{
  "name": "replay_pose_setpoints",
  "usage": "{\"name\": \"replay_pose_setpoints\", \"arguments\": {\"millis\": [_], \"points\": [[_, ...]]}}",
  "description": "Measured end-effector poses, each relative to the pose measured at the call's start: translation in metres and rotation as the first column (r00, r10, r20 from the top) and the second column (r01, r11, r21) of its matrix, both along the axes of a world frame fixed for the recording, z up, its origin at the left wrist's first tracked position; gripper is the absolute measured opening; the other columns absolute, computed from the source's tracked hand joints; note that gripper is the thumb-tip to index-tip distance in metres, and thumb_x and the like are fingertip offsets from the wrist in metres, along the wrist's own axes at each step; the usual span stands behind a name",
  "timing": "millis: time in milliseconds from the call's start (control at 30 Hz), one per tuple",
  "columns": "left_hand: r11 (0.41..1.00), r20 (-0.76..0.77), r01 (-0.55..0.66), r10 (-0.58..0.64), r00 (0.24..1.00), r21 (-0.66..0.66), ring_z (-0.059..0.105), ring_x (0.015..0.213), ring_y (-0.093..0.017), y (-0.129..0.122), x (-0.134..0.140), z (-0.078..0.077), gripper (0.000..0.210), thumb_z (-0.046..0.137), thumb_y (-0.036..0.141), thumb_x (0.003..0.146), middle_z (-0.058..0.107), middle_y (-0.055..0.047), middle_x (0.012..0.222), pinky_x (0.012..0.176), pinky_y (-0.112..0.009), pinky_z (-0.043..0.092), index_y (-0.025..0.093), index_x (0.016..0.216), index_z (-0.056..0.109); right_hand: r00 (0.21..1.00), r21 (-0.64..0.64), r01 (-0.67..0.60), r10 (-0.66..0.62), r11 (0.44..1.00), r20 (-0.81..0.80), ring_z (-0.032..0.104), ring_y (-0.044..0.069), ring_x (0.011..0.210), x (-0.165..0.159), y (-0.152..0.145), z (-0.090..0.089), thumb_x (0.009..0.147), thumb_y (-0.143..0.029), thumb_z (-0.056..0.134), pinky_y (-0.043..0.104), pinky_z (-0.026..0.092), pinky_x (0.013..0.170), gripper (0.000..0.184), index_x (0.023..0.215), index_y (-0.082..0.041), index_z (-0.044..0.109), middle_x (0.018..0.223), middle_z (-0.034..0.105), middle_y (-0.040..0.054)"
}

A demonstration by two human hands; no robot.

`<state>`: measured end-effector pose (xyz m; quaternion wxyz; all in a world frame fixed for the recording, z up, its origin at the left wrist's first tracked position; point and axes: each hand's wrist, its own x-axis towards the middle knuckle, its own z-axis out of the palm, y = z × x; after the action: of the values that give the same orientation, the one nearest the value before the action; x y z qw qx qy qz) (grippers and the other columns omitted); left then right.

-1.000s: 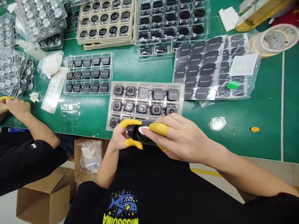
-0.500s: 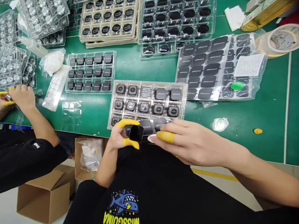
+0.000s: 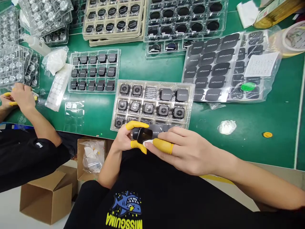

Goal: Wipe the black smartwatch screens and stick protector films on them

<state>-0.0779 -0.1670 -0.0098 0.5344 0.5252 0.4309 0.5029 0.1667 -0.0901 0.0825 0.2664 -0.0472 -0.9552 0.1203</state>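
My left hand point(image 3: 124, 140), with yellow finger cots on thumb and finger, grips a black smartwatch body point(image 3: 144, 135) by its edges, dark screen facing me. In my right hand point(image 3: 186, 148), also with a yellow finger cot, a small white cloth point(image 3: 148, 142) is pinched and touches the lower right of the screen. A strip of dark HiFuture labels point(image 3: 156, 128) shows behind the watch and my right fingers; which hand holds it, I cannot tell. Beyond it lies a clear tray point(image 3: 114, 111) of watch bodies, some back side up, some with a dark HiFuture label showing.
Right of the tray are label sheets point(image 3: 207, 71), a white crumpled wad point(image 3: 227, 127) and a yellow finger cot point(image 3: 267, 135). Another tray point(image 3: 94, 71) of dark pieces sits at left. A co-worker's hands point(image 3: 22, 97) work at the far left. Stacked trays point(image 3: 114, 31) stand behind.
My right hand has moved left with the white cloth, from beside the watch onto its screen. The watch is tilted slightly differently in my left hand.
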Motion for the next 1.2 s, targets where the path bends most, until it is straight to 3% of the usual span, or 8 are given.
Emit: {"name": "replay_pose_setpoints", "arguments": {"millis": [100, 200, 300, 500, 633, 800, 1067, 1200], "points": [[0.998, -0.042, 0.048, -0.047, 0.998, 0.027, 0.084, 0.086, -0.024, 0.001, 0.001, 0.000, 0.079, 0.097, 0.072, 0.068, 0.087, -0.009, 0.100, 0.079, -0.030, 0.067, 0.019, 0.125, 0.084, 0.999, 0.002, 0.008, -0.008, 1.000, -0.035, 0.067, 0.017, 0.084, -0.007, 0.000, 0.000, 0.114, -0.011, 0.053, 0.036, 0.046, 0.069, 0.027, 0.108, -0.015, 0.079, 0.093, 0.078, 0.0042], [0.996, -0.045, 0.071, -0.068, 0.997, 0.061, 0.085, 0.092, -0.025, 0.003, 0.002, -0.002, 0.073, 0.097, 0.067, 0.074, 0.088, -0.010, 0.106, 0.081, -0.030, 0.068, 0.020, 0.128, 0.083, 0.999, 0.023, 0.023, -0.022, 0.999, -0.029, 0.065, 0.017, 0.085, -0.013, 0.002, 0.000, 0.113, -0.011, 0.055, 0.036, 0.044, 0.069, 0.026, 0.104, -0.016, 0.079, 0.095, 0.078, 0.0044], [0.997, -0.007, 0.039, -0.039, 0.999, 0.068, 0.086, 0.100, -0.028, 0.004, 0.004, -0.004, 0.078, 0.100, 0.066, 0.070, 0.088, -0.011, 0.114, 0.088, -0.033, 0.070, 0.021, 0.130, 0.082, 0.996, 0.091, 0.090, -0.090, 0.992, -0.010, 0.064, 0.020, 0.087, -0.016, 0.007, -0.003, 0.112, -0.010, 0.054, 0.038, 0.044, 0.070, 0.028, 0.106, -0.015, 0.081, 0.095, 0.078, 0.0071], [0.999, 0.113, -0.023, 0.020, 0.993, 0.025, 0.087, 0.099, -0.027, 0.003, 0.005, -0.003, 0.076, 0.105, 0.054, 0.068, 0.088, -0.009, 0.112, 0.089, -0.033, 0.071, 0.022, 0.132, 0.080, 0.977, 0.170, 0.207, -0.213, 0.964, 0.021, 0.060, 0.023, 0.084, -0.006, 0.009, -0.003, 0.108, -0.006, 0.050, 0.039, 0.043, 0.068, 0.031, 0.116, -0.007, 0.081, 0.085, 0.071, 0.0081], [0.989, 0.099, -0.139, 0.134, 0.986, 0.041, 0.086, 0.099, -0.026, 0.005, -0.003, 0.001, 0.078, 0.107, 0.054, 0.062, 0.088, -0.009, 0.114, 0.090, -0.032, 0.070, 0.023, 0.129, 0.083, 0.977, 0.083, 0.201, -0.207, 0.976, 0.060, 0.061, 0.026, 0.086, 0.015, 0.005, 0.001, 0.105, -0.005, 0.053, 0.040, 0.048, 0.069, 0.029, 0.118, -0.009, 0.078, 0.085, 0.069, 0.0088], [0.993, 0.107, -0.113, 0.109, 0.988, 0.033, 0.086, 0.099, -0.027, 0.009, -0.003, 0.002, 0.081, 0.108, 0.057, 0.058, 0.088, -0.010, 0.114, 0.090, -0.036, 0.071, 0.023, 0.127, 0.084, 0.928, -0.030, 0.361, -0.362, 0.932, -0.082, 0.064, 0.029, 0.093, 0.024, 0.006, 0.005, 0.098, -0.003, 0.065, 0.044, 0.053, 0.075, 0.041, 0.134, -0.016, 0.075, 0.099, 0.074, 0.0116], [0.995, 0.088, -0.102, 0.102, 0.991, -0.010, 0.086, 0.101, -0.026, 0.006, 0.004, 0.006, 0.083, 0.104, 0.063, 0.061, 0.087, -0.010, 0.113, 0.092, -0.035, 0.070, 0.021, 0.128, 0.082, 0.983, -0.041, 0.174, -0.176, 0.984, -0.048, 0.066, 0.024, 0.094, 0.000, -0.007, -0.003, 0.107, -0.010, 0.059, 0.039, 0.052, 0.075, 0.027, 0.128, -0.008, 0.076, 0.093, 0.074, 0.0087], [0.999, 0.039, -0.030, 0.032, 0.999, -0.044, 0.085, 0.097, -0.026, 0.003, 0.003, 0.004, 0.083, 0.101, 0.067, 0.066, 0.088, -0.009, 0.108, 0.089, -0.033, 0.070, 0.021, 0.132, 0.080, 0.990, -0.030, 0.129, -0.130, 0.991, -0.046, 0.064, 0.021, 0.089, -0.008, -0.009, -0.005, 0.108, -0.009, 0.059, 0.038, 0.046, 0.069, 0.024, 0.123, -0.009, 0.078, 0.092, 0.076, 0.0075]]}}
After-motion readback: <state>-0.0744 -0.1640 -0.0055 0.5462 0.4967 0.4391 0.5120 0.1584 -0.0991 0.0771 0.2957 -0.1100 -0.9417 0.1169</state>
